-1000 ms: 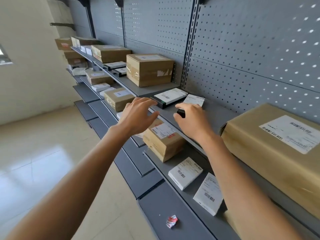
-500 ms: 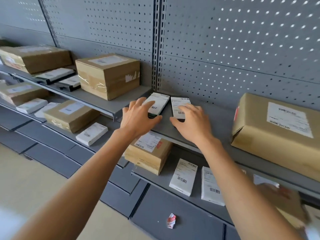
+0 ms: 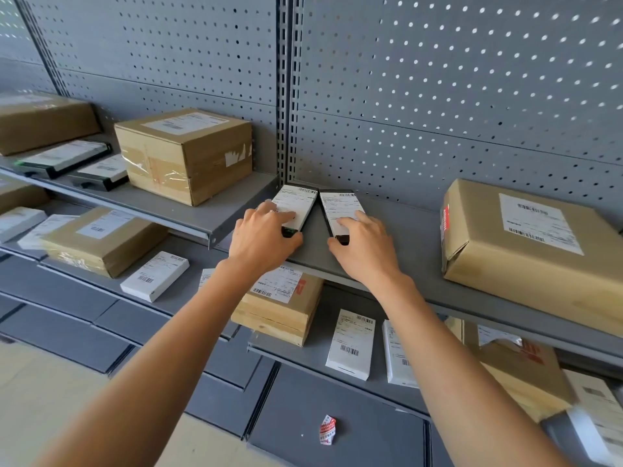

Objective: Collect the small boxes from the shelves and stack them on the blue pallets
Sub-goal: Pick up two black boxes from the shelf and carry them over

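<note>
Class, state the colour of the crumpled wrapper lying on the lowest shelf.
The crumpled wrapper is red and white, seen best in the head view.

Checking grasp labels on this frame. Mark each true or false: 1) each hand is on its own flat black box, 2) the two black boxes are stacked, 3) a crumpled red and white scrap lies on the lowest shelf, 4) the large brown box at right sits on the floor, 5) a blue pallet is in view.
1) True: the left hand is on the left black box, the right hand on the right black box.
2) False: they lie side by side on the upper shelf.
3) True: the crumpled scrap lies there.
4) False: the large brown box sits on the upper shelf.
5) False: none shows.
</note>
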`<state>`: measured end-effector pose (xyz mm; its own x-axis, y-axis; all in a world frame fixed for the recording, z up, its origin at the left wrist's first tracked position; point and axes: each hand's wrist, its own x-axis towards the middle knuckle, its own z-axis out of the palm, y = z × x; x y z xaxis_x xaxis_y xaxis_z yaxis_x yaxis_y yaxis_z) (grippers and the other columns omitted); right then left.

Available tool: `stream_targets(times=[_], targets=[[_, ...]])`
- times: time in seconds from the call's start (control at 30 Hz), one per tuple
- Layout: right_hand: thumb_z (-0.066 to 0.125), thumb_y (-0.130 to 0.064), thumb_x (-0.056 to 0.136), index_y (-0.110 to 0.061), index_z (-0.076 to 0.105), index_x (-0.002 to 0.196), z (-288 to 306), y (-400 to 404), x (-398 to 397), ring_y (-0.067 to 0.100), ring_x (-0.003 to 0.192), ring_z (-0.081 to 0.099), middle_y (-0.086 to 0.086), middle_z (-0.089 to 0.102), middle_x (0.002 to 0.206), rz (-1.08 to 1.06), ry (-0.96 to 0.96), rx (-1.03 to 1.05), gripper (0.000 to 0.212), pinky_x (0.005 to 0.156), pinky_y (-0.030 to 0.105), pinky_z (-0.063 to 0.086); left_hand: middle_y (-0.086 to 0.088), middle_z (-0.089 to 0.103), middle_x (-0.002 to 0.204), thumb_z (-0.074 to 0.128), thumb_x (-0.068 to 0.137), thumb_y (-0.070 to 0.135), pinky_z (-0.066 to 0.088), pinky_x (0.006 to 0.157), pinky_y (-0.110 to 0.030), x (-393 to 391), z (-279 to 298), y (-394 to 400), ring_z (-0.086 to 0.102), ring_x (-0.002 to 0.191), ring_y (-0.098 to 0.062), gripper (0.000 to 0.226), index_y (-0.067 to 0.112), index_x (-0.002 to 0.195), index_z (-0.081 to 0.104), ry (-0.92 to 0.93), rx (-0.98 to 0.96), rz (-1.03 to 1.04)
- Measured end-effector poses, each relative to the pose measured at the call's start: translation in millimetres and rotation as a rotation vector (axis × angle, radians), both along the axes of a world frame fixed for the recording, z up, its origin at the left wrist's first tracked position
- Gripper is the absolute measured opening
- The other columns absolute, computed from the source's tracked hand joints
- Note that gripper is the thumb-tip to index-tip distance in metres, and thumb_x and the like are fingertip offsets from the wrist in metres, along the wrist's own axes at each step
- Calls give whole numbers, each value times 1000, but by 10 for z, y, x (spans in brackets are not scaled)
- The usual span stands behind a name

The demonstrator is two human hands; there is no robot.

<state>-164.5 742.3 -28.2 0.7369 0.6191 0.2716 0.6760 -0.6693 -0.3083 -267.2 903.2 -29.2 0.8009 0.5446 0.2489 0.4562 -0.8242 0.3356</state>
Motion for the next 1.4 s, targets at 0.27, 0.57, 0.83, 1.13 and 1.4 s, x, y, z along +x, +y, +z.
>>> stream_targets(times=[0.27,0.57,0.83,1.13,1.4], targets=[[61,-37,87,-21,66,125,-26,-63,-21,36,109,56,7,61,120,-24,89,75,42,90,48,51,-2,46,150,62,89,49,45,101,-50,-59,-13,28,41,135,-32,55,31,141,56,-4,-22,3],[61,-32,85,-17,72,117,46,-169,-136,37,113,52,7,63,120,-47,48,182,37,93,47,49,0,45,152,63,87,42,47,96,-47,-215,32,49,39,135,-30,52,31,138,60,-78,-40,-10],[61,-32,87,-19,71,120,310,-313,-241,28,104,51,-5,63,110,-65,-104,321,36,86,39,50,-1,45,153,58,90,40,44,101,-47,-269,284,-37,38,133,-31,50,30,138,60,-192,-10,-81],[59,-31,87,-19,72,114,594,-1076,-194,26,104,53,-8,62,112,-171,-218,393,32,83,33,47,1,44,153,59,90,40,39,106,-46,-98,574,-614,38,134,-29,49,32,138,60,-284,29,-193],[63,-28,88,-17,68,126,662,-2361,-279,28,116,53,-2,63,128,-372,-255,402,40,99,40,48,0,46,152,61,90,38,37,107,-46,180,652,-1727,40,131,-32,48,30,137,61,-301,32,-387]])
